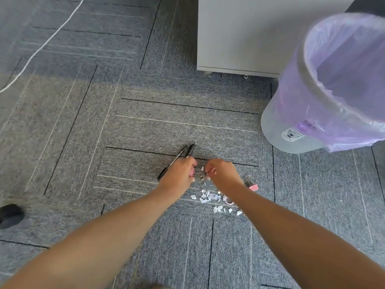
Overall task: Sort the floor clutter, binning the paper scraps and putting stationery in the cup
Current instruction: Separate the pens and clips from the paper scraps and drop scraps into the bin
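Note:
My left hand (180,171) is closed around two black pens (183,152), whose ends stick out beyond the knuckles, and a small binder clip (198,176) shows at its fingertips. My right hand (220,171) pinches a white paper scrap (202,168) just to the right of it. Several white paper scraps (209,196) lie on the carpet below both hands. A pink binder clip (252,185) rests to the right of my right wrist. Another pink item (229,201) peeks out beside my right forearm. No cup is in view.
A bin with a purple liner (325,84) stands at the upper right. Behind it is a grey cabinet on castors (250,34). A white cable (41,46) crosses the carpet at upper left. A dark shoe (9,214) sits at the left edge.

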Motion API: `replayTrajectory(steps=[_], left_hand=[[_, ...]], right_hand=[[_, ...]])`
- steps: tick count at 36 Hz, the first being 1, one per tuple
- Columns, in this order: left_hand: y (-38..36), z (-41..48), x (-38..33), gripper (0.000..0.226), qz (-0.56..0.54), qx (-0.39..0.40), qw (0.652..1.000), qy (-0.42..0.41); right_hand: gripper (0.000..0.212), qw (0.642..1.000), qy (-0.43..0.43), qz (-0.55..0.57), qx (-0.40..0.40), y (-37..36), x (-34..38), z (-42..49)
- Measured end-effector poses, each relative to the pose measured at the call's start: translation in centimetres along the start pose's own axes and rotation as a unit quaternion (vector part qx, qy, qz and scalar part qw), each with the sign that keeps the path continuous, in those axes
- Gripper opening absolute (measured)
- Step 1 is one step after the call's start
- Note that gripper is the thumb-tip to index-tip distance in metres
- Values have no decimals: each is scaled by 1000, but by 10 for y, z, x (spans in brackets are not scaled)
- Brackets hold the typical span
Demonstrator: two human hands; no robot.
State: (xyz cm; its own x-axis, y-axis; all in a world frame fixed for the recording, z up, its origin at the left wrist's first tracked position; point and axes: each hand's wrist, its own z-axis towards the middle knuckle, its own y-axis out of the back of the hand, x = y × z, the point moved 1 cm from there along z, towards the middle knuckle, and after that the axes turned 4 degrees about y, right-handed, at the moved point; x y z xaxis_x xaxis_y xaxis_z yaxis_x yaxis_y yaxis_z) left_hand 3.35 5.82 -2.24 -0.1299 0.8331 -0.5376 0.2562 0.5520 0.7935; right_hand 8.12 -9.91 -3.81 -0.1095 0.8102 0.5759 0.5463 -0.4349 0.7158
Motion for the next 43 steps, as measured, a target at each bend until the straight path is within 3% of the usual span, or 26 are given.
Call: replayTrajectory(steps=[8,16,24,30,33,38,43], left_hand=[[4,-4,10,39,12,-23,1000,1],[5,-3,8,34,33,-13,999,-10],[9,-7,4,31,21,-10,1000,3],[16,-24,1,11,-4,-9,1000,-2],[9,-37,1,7,-6,22,1000,12],[-8,-50,3,13,-7,54,998,25],[-11,-50,0,10,-5,50,998,43]], right_hand=[[27,998,45,11,-39,-1,4,-1],[12,998,58,-7,-37,1,5,3],[17,995,7,-95,3,1,22,13],[31,982,60,-175,24,5,30,-2],[23,978,71,-187,58,-2,19,-27],[19,998,3,-50,41,-10,3,-56],[13,995,-60,76,16,-4,4,-65]])
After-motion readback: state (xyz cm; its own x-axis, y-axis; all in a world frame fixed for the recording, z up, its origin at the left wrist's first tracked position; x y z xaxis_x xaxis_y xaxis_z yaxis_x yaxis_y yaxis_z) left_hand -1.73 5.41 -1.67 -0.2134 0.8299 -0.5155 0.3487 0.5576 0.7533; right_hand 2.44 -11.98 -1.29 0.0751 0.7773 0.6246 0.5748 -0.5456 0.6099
